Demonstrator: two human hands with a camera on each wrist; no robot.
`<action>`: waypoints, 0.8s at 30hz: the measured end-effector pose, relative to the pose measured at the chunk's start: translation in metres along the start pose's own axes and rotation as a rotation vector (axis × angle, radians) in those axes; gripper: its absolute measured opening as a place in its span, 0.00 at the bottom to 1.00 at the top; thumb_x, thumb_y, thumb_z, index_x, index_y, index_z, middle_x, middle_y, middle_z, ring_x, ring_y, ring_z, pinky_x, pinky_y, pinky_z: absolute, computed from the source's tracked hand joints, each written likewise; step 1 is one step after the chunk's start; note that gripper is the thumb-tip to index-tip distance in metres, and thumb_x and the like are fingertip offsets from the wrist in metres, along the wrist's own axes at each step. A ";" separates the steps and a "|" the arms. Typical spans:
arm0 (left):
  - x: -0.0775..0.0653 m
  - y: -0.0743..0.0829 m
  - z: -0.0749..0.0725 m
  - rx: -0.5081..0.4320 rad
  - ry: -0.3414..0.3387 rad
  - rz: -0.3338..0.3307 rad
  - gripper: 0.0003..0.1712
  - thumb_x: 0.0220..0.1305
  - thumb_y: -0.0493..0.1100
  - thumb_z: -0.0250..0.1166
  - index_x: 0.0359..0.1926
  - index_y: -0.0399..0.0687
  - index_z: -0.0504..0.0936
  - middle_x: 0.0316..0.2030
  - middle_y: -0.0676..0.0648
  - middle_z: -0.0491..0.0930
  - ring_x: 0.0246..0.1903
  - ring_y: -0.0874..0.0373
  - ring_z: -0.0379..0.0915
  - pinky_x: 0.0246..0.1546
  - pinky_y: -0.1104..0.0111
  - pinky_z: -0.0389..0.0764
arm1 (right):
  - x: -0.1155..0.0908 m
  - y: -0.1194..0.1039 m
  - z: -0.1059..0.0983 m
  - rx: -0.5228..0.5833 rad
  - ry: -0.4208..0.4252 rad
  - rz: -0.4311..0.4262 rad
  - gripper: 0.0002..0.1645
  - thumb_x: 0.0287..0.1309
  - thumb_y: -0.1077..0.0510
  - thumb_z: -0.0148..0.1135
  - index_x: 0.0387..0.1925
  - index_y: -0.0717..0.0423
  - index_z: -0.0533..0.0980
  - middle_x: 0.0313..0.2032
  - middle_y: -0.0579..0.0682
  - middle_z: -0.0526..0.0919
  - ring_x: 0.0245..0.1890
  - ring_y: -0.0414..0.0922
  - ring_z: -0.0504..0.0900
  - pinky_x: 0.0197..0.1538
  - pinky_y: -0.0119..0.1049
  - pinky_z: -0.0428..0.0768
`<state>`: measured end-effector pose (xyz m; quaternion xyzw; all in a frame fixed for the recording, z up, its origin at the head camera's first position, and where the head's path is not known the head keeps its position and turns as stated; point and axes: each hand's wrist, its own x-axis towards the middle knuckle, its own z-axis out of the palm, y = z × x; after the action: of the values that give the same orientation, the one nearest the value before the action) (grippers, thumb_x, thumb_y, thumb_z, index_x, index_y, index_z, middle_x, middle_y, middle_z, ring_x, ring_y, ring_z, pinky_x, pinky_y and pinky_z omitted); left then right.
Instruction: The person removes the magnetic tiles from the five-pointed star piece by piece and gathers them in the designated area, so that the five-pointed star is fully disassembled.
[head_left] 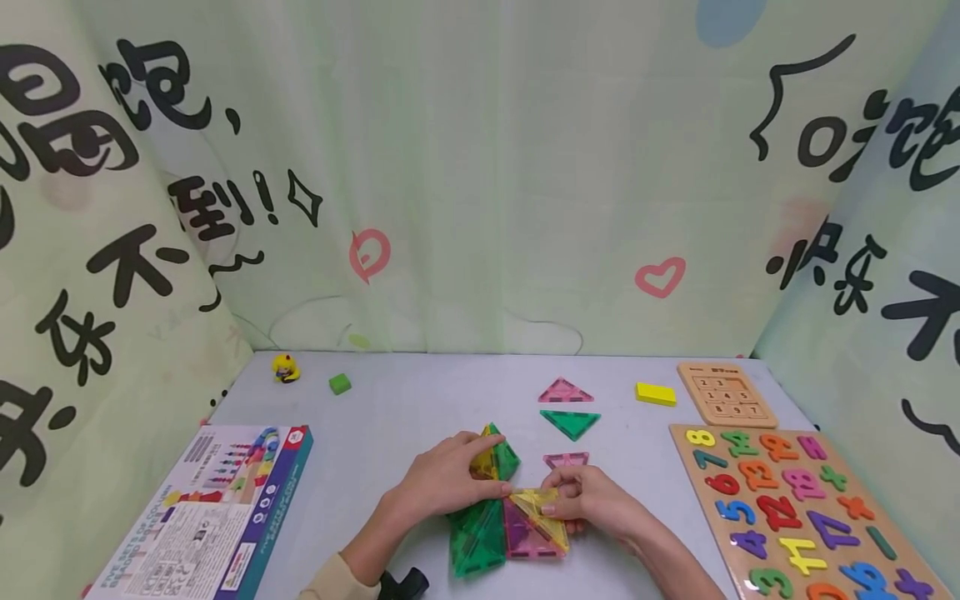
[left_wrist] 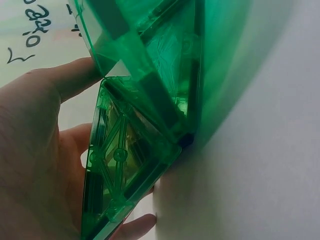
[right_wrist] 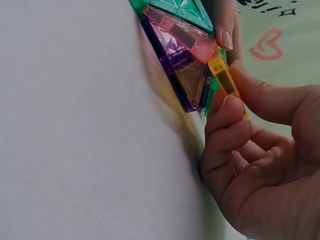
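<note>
A cluster of translucent magnetic tiles stands on the table in front of me, with green tiles [head_left: 477,540] on the left and purple-pink tiles [head_left: 525,540] on the right. My left hand [head_left: 442,477] holds the cluster from its left side, thumb and fingers spread around it. In the left wrist view the fingers lie behind a green triangle [left_wrist: 120,155]. Between thumb and fingers, my right hand [head_left: 603,502] pinches a yellow triangular magnetic tile [right_wrist: 223,75] by its edge. That tile's other end meets the cluster beside a pink tile [right_wrist: 182,35].
Loose pink [head_left: 566,391] and green triangles [head_left: 572,423] lie beyond the right hand. A yellow block [head_left: 656,394], number board [head_left: 727,396] and letter board [head_left: 795,500] are at right. A boxed set [head_left: 202,508], green block [head_left: 340,383] and small duck toy [head_left: 286,367] are left.
</note>
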<state>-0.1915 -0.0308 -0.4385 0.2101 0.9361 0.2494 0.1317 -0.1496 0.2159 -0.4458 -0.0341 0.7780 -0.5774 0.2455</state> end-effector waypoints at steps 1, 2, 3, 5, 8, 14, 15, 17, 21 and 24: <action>0.000 0.000 0.000 -0.002 -0.002 -0.002 0.42 0.56 0.73 0.63 0.70 0.74 0.67 0.67 0.45 0.70 0.62 0.47 0.71 0.55 0.43 0.76 | 0.000 0.001 -0.001 0.022 -0.011 0.004 0.19 0.60 0.57 0.68 0.48 0.64 0.77 0.25 0.44 0.79 0.22 0.39 0.71 0.28 0.30 0.72; 0.000 -0.001 0.001 -0.004 -0.003 -0.002 0.42 0.56 0.73 0.63 0.70 0.74 0.67 0.67 0.45 0.70 0.62 0.47 0.71 0.55 0.43 0.76 | 0.001 0.002 -0.002 0.041 -0.023 0.006 0.18 0.60 0.57 0.67 0.48 0.64 0.76 0.26 0.44 0.80 0.23 0.39 0.71 0.28 0.29 0.73; 0.001 -0.001 0.001 -0.003 -0.002 -0.002 0.42 0.56 0.74 0.63 0.70 0.74 0.67 0.67 0.45 0.70 0.62 0.47 0.71 0.55 0.43 0.76 | 0.002 0.003 -0.002 0.061 -0.035 0.009 0.18 0.61 0.57 0.67 0.48 0.64 0.76 0.26 0.44 0.81 0.23 0.39 0.71 0.28 0.29 0.73; 0.001 -0.002 0.002 -0.002 0.000 0.001 0.42 0.56 0.74 0.63 0.70 0.74 0.67 0.67 0.45 0.70 0.62 0.47 0.71 0.55 0.43 0.76 | 0.002 0.005 -0.004 0.099 -0.062 0.010 0.17 0.62 0.58 0.66 0.47 0.63 0.75 0.26 0.43 0.81 0.23 0.38 0.71 0.28 0.29 0.72; 0.002 -0.003 0.003 0.002 0.005 0.007 0.41 0.56 0.74 0.63 0.70 0.75 0.67 0.67 0.45 0.70 0.61 0.47 0.71 0.55 0.44 0.76 | 0.002 0.007 -0.006 0.142 -0.102 0.001 0.14 0.63 0.59 0.64 0.46 0.63 0.74 0.25 0.42 0.82 0.22 0.37 0.70 0.28 0.28 0.72; 0.003 -0.004 0.003 0.010 0.007 0.012 0.42 0.56 0.75 0.62 0.70 0.75 0.67 0.67 0.45 0.70 0.61 0.47 0.71 0.54 0.44 0.77 | 0.001 0.008 -0.008 0.184 -0.150 -0.021 0.11 0.63 0.59 0.62 0.45 0.60 0.74 0.24 0.41 0.80 0.22 0.37 0.69 0.28 0.28 0.70; 0.003 -0.004 0.003 0.014 0.007 0.010 0.42 0.56 0.75 0.62 0.70 0.75 0.67 0.67 0.46 0.70 0.61 0.47 0.71 0.54 0.44 0.77 | 0.001 0.008 -0.008 0.187 -0.153 -0.023 0.10 0.64 0.59 0.61 0.45 0.59 0.74 0.24 0.41 0.79 0.22 0.37 0.69 0.28 0.28 0.70; 0.003 -0.005 0.003 0.015 0.008 0.005 0.41 0.56 0.75 0.62 0.70 0.75 0.67 0.67 0.46 0.70 0.62 0.47 0.71 0.54 0.44 0.77 | 0.002 0.006 -0.008 0.190 -0.151 -0.017 0.10 0.63 0.59 0.62 0.44 0.58 0.75 0.24 0.41 0.77 0.22 0.38 0.69 0.28 0.28 0.70; 0.003 -0.005 0.002 0.007 0.007 0.002 0.41 0.57 0.74 0.62 0.70 0.75 0.67 0.67 0.45 0.70 0.62 0.47 0.71 0.54 0.43 0.76 | 0.000 0.005 -0.011 0.183 -0.123 0.002 0.11 0.64 0.58 0.62 0.45 0.57 0.76 0.29 0.44 0.77 0.24 0.39 0.69 0.29 0.29 0.70; 0.002 -0.004 0.002 0.000 0.004 0.005 0.41 0.57 0.73 0.62 0.70 0.75 0.67 0.68 0.45 0.70 0.63 0.46 0.70 0.54 0.42 0.76 | -0.004 0.004 -0.017 0.171 -0.074 0.020 0.14 0.64 0.57 0.62 0.48 0.58 0.75 0.34 0.46 0.77 0.25 0.39 0.69 0.30 0.29 0.70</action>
<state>-0.1940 -0.0321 -0.4430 0.2119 0.9359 0.2499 0.1292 -0.1521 0.2335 -0.4449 -0.0266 0.7164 -0.6377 0.2818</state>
